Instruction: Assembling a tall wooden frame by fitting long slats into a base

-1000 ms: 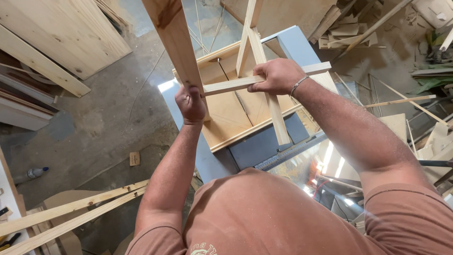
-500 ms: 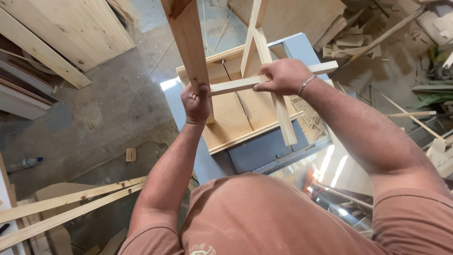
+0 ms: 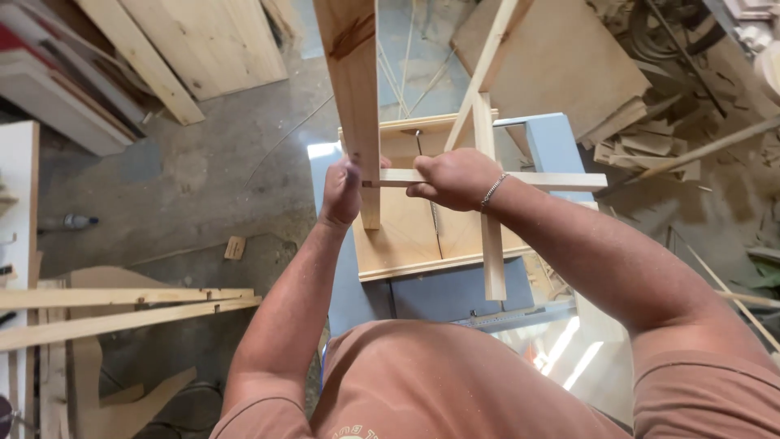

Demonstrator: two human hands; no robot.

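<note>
Fingers of left hand (image 3: 341, 191) and right hand (image 3: 455, 179) curled tight around thin wooden slat (image 3: 552, 180).

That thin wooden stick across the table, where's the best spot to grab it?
Probably mid-length, from above, as the right hand grips the thin stick. It lies level and narrow, so fingers wrap it easily. The left hand pinches its end at the upright plank.
</note>
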